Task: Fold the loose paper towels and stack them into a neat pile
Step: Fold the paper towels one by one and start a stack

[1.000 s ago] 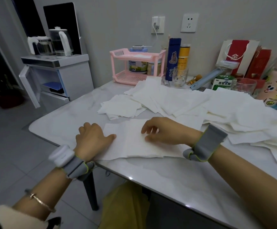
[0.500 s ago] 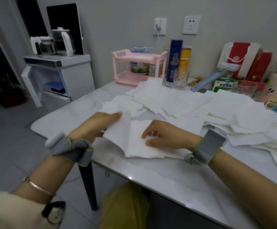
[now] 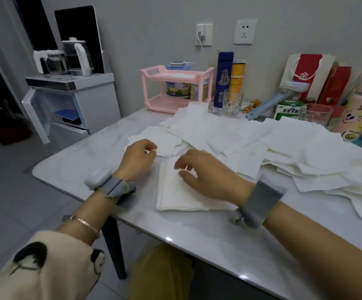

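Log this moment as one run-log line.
step: fold done | folded towel: flat on table | right hand: over it, fingers relaxed | left hand: by small pile, grip unclear | loose towels: many remain

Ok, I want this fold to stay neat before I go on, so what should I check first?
1. Folded paper towel lies flat near the table edge, layers roughly lined up: ok.
2. Right hand is over it, fingers relaxed, gripping nothing: ok.
3. Left hand is free of any sheet: cannot tell; its curled fingers meet the edge of the small stack.
4. Small stack is squared up: not ok; sheets stick out at angles.
5. Loose paper towels are all folded: not ok; many lie spread out behind.
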`<state>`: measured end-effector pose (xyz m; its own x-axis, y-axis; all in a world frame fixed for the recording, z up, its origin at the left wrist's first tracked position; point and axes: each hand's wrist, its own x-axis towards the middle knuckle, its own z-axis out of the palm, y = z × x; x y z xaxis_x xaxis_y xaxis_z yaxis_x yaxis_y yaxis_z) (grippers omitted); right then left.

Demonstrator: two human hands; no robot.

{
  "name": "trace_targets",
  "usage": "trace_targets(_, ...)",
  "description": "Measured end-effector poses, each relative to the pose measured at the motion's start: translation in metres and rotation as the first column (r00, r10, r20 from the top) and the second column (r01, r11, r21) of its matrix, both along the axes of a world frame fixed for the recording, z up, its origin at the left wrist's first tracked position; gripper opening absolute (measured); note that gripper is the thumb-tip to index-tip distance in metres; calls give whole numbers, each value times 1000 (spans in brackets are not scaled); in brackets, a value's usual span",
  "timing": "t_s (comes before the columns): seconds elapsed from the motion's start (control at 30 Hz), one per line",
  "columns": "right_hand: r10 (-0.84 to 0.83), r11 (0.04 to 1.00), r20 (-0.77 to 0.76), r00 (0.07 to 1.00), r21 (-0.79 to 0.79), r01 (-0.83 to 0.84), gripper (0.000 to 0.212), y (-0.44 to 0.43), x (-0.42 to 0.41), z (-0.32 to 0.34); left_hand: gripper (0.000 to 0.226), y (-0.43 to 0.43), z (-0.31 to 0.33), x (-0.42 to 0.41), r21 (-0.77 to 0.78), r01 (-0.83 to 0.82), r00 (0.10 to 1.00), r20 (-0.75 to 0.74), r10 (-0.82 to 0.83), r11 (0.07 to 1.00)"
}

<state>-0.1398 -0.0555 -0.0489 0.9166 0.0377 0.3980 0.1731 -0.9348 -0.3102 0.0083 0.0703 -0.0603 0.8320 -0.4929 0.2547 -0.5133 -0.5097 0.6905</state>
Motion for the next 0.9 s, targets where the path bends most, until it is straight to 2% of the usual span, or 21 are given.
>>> trace_targets(0.07, 29, 996, -39, 999, -81, -32, 24, 7, -2, -14, 35, -5, -11, 14, 100, 33, 999, 40, -37, 994)
trace_targets(0.13, 49, 995, -50, 998, -81, -53, 24, 7, -2, -23, 42, -10, -19, 27, 170, 47, 999, 19, -51, 984)
trace_targets(0.23, 63, 997, -33, 997, -46, -65, 22, 7, -1, -30, 39, -18, -30, 39, 235, -40, 996, 86, 20, 971)
trace_targets(0.37, 41, 999, -21, 999, 10, -41, 21, 9, -1, -35, 24, -21, -33, 40, 221, -83, 974, 225, 32, 972)
trace_targets(0.5, 36, 998, -20, 999, 45, -35, 21, 7, 2, -36, 15, -22, -35, 40, 191, 1, 965, 257, -51, 982)
trace_targets(0.6, 37, 997, -19, 999, 62, -36, 21, 8, 1, -36, 15, -24, -35, 40, 175, -7, 954, 297, -46, 985)
trace_targets(0.67, 34, 994, -35, 999, 107, -30, 20, 7, 2, -36, 16, -23, -35, 39, 79, -42, 950, 311, 15, 996)
trace_targets(0.73, 31, 987, -57, 998, 159, -21, 19, 5, 3, -37, 17, -21, -33, 37, -104, -78, 952, 288, 105, 991)
trace_targets(0.8, 32, 979, -82, 996, 203, -15, 19, 5, 3, -36, 19, -19, -30, 33, -297, -120, 956, 223, 191, 947)
trace_targets(0.9, 29, 960, -95, 995, 281, -1, 18, 3, 4, -35, 20, -15, -26, 26, -457, -183, 948, 153, 280, 870)
